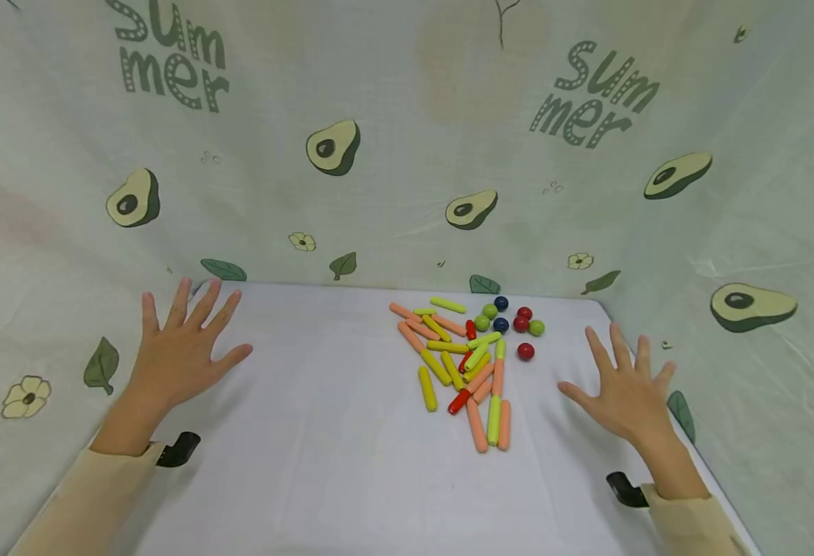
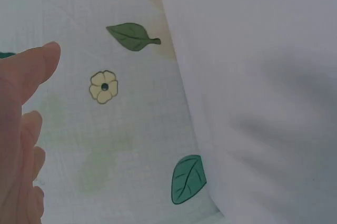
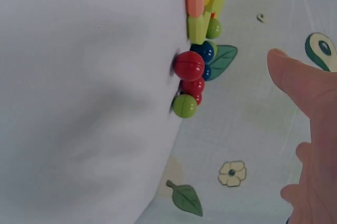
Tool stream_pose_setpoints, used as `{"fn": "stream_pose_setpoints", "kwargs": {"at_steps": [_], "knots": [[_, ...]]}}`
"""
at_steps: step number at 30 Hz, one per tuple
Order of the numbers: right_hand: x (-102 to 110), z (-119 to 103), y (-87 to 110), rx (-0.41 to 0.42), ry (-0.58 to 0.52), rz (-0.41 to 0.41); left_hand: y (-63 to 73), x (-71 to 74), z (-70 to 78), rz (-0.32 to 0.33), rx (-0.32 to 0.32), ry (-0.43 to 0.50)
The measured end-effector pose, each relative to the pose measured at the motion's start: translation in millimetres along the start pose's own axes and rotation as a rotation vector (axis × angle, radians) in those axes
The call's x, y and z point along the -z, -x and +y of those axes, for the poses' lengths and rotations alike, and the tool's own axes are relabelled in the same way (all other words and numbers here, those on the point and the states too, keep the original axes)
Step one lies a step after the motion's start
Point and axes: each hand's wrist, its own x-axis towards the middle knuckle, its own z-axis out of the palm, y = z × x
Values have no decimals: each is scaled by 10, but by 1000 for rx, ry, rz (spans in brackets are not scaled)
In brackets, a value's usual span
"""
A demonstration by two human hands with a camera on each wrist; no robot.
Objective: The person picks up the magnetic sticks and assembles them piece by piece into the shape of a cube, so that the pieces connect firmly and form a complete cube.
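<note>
My left hand (image 1: 178, 351) hovers over the left side of the white table, fingers spread and straight, holding nothing. Over the right side hangs my right hand (image 1: 621, 390), likewise spread and without anything in it. Right of the table's centre lies a loose heap of short sticks: salmon (image 1: 476, 426), yellow (image 1: 428, 388), lime (image 1: 493, 421) and red (image 1: 459, 401). Some touch or overlap. Behind them are several small balls, green (image 1: 536, 328), dark blue (image 1: 500, 325) and red (image 1: 526, 351). The right hand is nearest these balls, apart from them. In the left wrist view, only the thumb side of the hand (image 2: 16, 108) shows.
A pale cloth (image 1: 393, 193) printed with avocados, leaves and "summer" hangs behind the table and along both sides. The white tabletop (image 1: 310, 432) spreads between the hands. A black band (image 1: 179, 449) sits at the left cuff, another black band (image 1: 625, 489) at the right.
</note>
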Motion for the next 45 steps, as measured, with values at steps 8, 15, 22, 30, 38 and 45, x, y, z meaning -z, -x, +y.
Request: {"fn": "stream_pose_setpoints", "kwargs": {"at_steps": [8,15,22,30,38,45], "knots": [[-14,-37,-127,18,1,-8,-221,-48,244,14,-89,-1],[-52,-24,-248,50,-11,-39,-390,-135,484,-24,-165,9],[-111,0,-374,73,-91,-104,-562,-222,744,-68,-263,114],[-219,-34,-474,95,-151,-130,-707,-369,1098,-98,-400,259],[-281,-64,-627,104,-242,-201,-849,-554,1445,-219,-476,388],[-389,-37,-756,131,-314,-242,-945,-682,1757,-338,-482,551]]}}
